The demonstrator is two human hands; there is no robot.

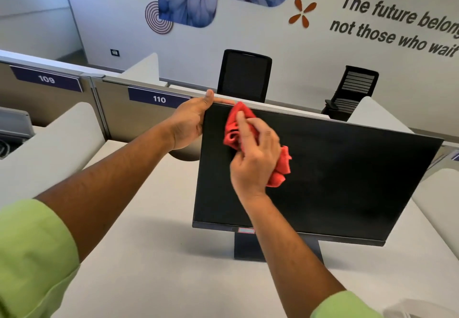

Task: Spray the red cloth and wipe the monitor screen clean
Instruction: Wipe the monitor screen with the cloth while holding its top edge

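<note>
Two black office chairs [244, 75] stand behind the partition [116, 109] labelled 110.

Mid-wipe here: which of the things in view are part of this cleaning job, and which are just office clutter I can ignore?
Part of the job:
- red cloth, bunched under the right hand
- monitor, screen dark
- left hand, holding the monitor's upper left corner

Just there:
- two black chairs behind the divider
- desk number plates 109 and 110
- desk
</note>
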